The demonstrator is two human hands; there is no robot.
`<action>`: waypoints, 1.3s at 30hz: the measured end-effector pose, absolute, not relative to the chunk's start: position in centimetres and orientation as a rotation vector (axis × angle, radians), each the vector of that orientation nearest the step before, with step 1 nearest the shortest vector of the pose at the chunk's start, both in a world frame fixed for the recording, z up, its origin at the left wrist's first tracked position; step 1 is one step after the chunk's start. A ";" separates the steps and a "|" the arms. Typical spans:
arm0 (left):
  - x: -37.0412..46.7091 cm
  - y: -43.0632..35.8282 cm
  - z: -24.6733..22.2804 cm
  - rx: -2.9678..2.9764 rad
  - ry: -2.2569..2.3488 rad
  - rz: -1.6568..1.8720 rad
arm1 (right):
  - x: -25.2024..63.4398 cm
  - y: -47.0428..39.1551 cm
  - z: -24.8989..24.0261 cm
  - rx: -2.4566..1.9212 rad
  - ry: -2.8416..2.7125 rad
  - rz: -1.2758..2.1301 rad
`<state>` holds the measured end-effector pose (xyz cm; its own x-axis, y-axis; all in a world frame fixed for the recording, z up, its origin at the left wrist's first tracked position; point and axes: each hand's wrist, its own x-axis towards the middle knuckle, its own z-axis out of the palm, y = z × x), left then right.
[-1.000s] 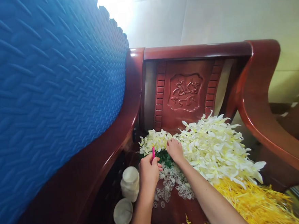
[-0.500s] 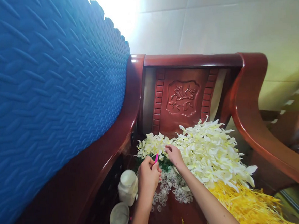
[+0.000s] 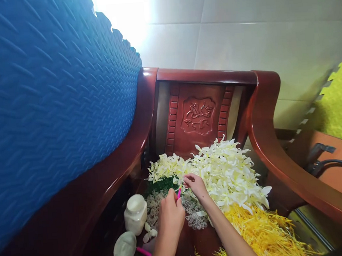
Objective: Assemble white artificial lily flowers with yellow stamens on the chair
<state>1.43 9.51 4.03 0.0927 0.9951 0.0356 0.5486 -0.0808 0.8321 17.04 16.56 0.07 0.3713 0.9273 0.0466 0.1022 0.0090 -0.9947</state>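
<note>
The left hand (image 3: 169,218) pinches a thin pink stick (image 3: 178,192), tip up. The right hand (image 3: 195,184) pinches at the edge of the white petals (image 3: 227,173), just beside the stick's tip. Both work over a wooden chair seat (image 3: 202,241) — clear plastic rings (image 3: 195,220) under them, yellow strands (image 3: 263,230) to the right. One white jar (image 3: 135,214) and one lid (image 3: 125,247) sit left. A blue foam mat (image 3: 46,105) leans left; tiled wall (image 3: 240,25) behind.
</note>
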 end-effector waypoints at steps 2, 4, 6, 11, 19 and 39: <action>1.5 9.4 4.2 1.724 1.539 0.834 | 16.4 16.8 0.3 -1.404 -0.985 0.873; 1.5 9.4 4.3 1.738 1.541 0.822 | 15.8 16.7 0.6 -1.396 -0.967 0.877; 1.3 9.4 4.3 1.749 1.557 0.810 | 15.3 16.1 0.9 -1.392 -0.954 0.866; 1.1 9.5 4.3 1.735 1.569 0.811 | 15.0 14.4 1.6 -1.420 -0.946 0.799; 1.6 9.3 3.8 1.718 1.509 0.861 | 16.1 13.4 2.1 -1.553 -1.027 0.637; 2.3 10.2 2.0 1.349 1.266 0.905 | 15.2 12.4 3.7 -1.644 -1.465 0.250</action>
<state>2.26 10.18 1.97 0.1608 0.9797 -0.1196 0.2035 0.0857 0.9753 15.19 12.38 3.69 0.2798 0.8755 0.3940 0.6951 0.0983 -0.7122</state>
